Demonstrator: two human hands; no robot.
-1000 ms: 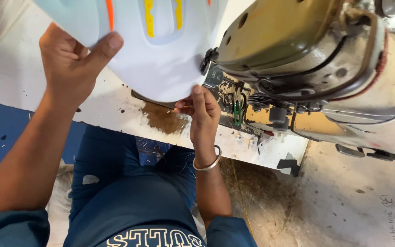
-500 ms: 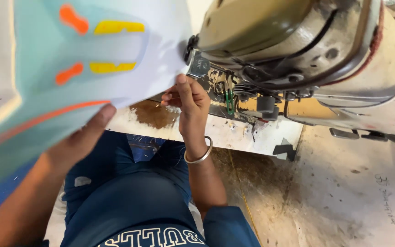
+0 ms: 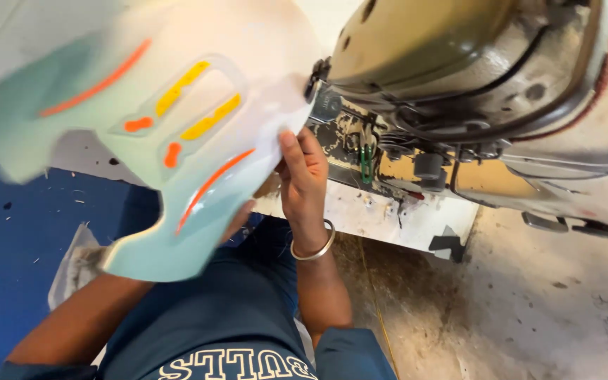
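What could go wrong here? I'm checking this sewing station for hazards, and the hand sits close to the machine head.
1. The right hand pinches the pale panel's edge right beside the sewing machine's working parts; fingers could get caught there.
2. The panel covers most of the left hand and part of the table, so the person may be guiding it half blind.
3. The panel shows blurred, so it may be moving; it could snag on the machine.

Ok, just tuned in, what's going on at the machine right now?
A person seated at an industrial sewing machine holds up a pale mint shoe upper panel with orange and yellow accents. The left hand supports it from underneath, mostly hidden behind the piece. The right hand pinches its edge close to the machine's needle area. The panel looks blurred, raised off the white machine table.
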